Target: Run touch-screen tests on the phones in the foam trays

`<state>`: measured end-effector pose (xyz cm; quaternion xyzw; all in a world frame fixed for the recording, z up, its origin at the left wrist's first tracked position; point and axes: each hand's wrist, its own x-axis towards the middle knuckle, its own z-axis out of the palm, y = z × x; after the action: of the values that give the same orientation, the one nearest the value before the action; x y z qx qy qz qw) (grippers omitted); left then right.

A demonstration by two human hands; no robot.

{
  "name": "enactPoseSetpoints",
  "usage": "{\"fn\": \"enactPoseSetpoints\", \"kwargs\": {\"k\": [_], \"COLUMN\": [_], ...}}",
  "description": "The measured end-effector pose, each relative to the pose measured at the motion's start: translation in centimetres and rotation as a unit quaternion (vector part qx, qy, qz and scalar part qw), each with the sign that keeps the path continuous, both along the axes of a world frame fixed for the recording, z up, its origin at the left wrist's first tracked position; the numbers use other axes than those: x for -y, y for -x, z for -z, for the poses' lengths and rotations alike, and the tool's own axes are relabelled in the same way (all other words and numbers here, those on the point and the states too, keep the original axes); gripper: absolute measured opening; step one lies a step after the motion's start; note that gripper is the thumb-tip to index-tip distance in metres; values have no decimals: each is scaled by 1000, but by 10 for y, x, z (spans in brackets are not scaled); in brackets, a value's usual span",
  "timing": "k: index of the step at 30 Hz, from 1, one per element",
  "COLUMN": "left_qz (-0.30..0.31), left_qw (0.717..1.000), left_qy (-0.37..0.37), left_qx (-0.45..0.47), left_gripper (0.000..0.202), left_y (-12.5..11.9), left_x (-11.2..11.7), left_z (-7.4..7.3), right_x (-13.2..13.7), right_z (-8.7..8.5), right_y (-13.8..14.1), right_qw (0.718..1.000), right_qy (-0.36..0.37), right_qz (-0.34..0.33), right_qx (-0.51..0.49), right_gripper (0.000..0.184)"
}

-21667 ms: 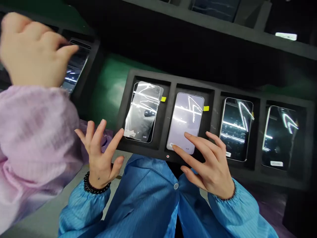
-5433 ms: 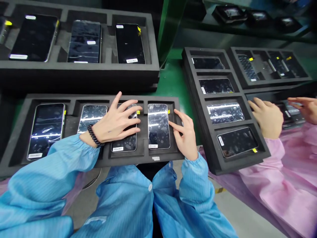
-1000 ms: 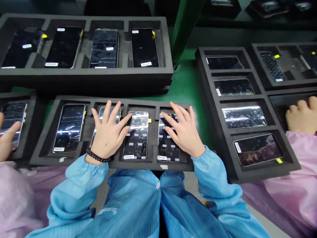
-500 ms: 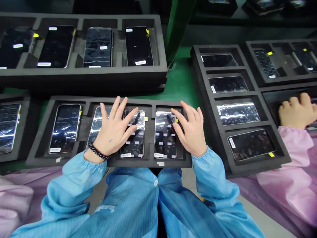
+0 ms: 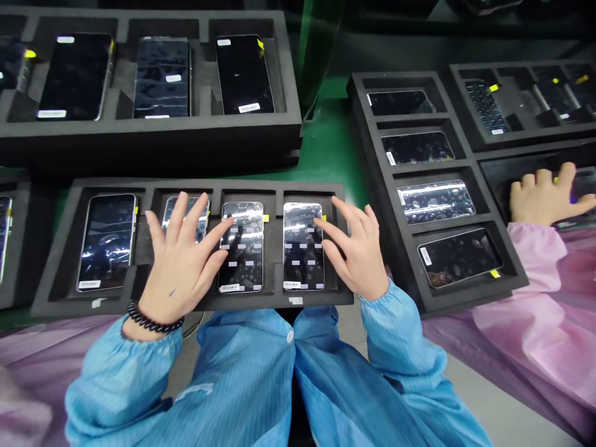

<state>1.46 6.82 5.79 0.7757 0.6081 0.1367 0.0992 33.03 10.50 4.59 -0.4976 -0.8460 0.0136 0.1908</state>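
Observation:
A black foam tray (image 5: 251, 185) lies before me with phones in its slots. My left hand (image 5: 184, 254), fingers spread, is over the second and third phones, its index fingertip at the upper left of the third phone (image 5: 244, 248). It partly hides the second phone (image 5: 203, 217). My right hand (image 5: 354, 251) is open beside the rightmost phone (image 5: 303, 248), its index fingertip at that screen's upper right edge. Rows of small pale labels show on both these screens. I cannot tell whether the fingertips press the glass. The leftmost phone (image 5: 106, 242) lies untouched.
A stacked foam tray (image 5: 186, 127) with larger phones stands behind. To the right is another phone tray (image 5: 414, 236), with a further tray (image 5: 531, 139) beyond. A co-worker's hand (image 5: 542, 195) in a pink sleeve rests over there. A green post (image 5: 321, 56) rises behind.
The whole view has shifted slightly. My left hand has moved left across the tray, uncovering more of the third phone. My right hand stays by the rightmost phone, its index finger slightly lower.

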Motion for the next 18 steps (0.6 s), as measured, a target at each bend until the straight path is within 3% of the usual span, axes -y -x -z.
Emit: {"fn": "enactPoseSetpoints", "kwargs": {"k": [5,11,18], "left_qz": [-16,-11,35], "left_qw": [1000,999,998], "left_qy": [-15,9,-18], "left_qx": [0,-43,-57], "left_gripper": [51,50,50], "left_y": [4,-2,-15], "left_x": [18,12,4], "left_z": [12,18,23], "right_x": [-1,-5,4], "right_z": [3,2,-7], "right_y": [8,22,8], "right_qw": [999,993,998], "right_qy": [29,34,9], "right_qz": [-30,-100,-59], "right_qx": [28,52,14], "right_gripper": [35,38,37]}}
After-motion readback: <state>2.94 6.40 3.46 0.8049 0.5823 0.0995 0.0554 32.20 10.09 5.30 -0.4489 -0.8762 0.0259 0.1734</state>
